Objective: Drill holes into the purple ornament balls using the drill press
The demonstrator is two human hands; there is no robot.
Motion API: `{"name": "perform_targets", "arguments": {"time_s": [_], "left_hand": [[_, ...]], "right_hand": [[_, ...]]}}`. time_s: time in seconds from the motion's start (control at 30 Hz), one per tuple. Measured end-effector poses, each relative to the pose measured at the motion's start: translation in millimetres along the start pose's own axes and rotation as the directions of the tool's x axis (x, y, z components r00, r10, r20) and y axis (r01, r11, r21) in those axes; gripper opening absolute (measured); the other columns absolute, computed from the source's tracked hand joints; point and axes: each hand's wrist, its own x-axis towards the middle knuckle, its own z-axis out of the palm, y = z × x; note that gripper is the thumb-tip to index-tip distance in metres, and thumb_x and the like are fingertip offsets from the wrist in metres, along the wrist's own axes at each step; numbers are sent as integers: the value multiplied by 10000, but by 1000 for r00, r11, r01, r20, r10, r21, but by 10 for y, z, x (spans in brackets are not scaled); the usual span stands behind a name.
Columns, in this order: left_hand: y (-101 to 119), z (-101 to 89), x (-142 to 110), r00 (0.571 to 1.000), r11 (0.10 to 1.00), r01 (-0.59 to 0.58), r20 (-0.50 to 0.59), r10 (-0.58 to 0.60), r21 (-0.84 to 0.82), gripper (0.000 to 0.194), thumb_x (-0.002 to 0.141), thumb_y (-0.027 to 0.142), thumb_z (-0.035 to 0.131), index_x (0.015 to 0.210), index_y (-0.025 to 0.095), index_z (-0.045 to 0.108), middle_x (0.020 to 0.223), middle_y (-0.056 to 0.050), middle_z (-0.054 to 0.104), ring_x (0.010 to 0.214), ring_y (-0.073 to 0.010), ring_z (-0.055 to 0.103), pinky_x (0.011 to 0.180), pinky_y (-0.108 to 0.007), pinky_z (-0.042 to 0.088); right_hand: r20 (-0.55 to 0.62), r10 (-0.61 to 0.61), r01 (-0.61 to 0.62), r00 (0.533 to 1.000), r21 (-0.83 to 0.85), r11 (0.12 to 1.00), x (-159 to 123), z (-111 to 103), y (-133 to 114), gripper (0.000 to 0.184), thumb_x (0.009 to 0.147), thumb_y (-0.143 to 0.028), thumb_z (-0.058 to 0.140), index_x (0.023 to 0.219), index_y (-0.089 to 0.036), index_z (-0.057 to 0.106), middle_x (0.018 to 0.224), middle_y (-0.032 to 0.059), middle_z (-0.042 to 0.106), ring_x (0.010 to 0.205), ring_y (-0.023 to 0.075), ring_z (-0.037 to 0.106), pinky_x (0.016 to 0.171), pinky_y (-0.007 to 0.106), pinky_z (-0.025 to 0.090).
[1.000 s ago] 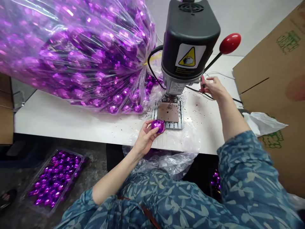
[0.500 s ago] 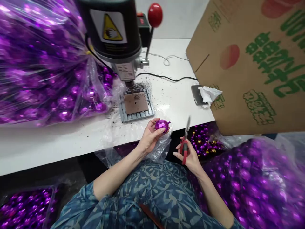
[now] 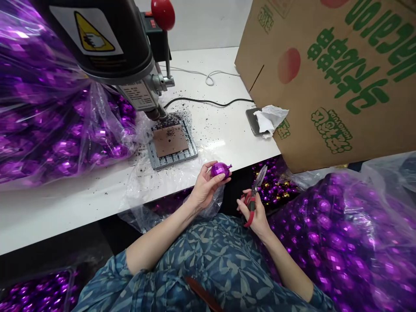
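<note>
My left hand (image 3: 204, 188) grips a shiny purple faceted ball (image 3: 220, 170) with a small stem on its right side, held just over the front edge of the white table (image 3: 65, 203). My right hand (image 3: 255, 212) holds red-handled pliers (image 3: 254, 193), jaws pointing up toward the ball but a short gap away from it. Behind stands a black bench drill (image 3: 107, 43) with a red-knobbed lever (image 3: 163, 14). Its bit hangs over a brown board on the grey slotted base (image 3: 171, 145).
A big clear bag of purple balls (image 3: 48, 121) lies on the table at the left; another (image 3: 341, 234) fills the lower right. A large cardboard box (image 3: 328, 78) stands at right, with a phone and tissue (image 3: 264, 120) beside it. Black drilling chips and cables litter the table.
My right hand came away from the drill side with the pliers and dropped in front of me. The view swung right. The left hand keeps the ball at the table's edge.
</note>
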Motion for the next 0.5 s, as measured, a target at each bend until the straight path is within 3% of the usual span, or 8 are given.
{"name": "perform_targets", "arguments": {"time_s": [0.33,0.5], "left_hand": [[-164,133,-22,995,996,90,33,-90,16,724,674,312,1019,1210,265,534,1157,-2,705,1038,-238,810,1031,-445,628],[-224,170,-35,992,993,120,35,-121,15,758,676,372,1019,1225,269,506,1136,6,689,967,-222,809,1000,-467,641]], "right_hand": [[206,45,-68,978,107,992,-19,-24,299,497,989,-499,640,1352,-161,616,1306,105,668,1161,170,672,1013,397,634],[285,16,-59,958,143,988,-106,68,351,512,988,-506,639,1364,-159,612,1332,110,661,1195,183,667,1041,418,627]]}}
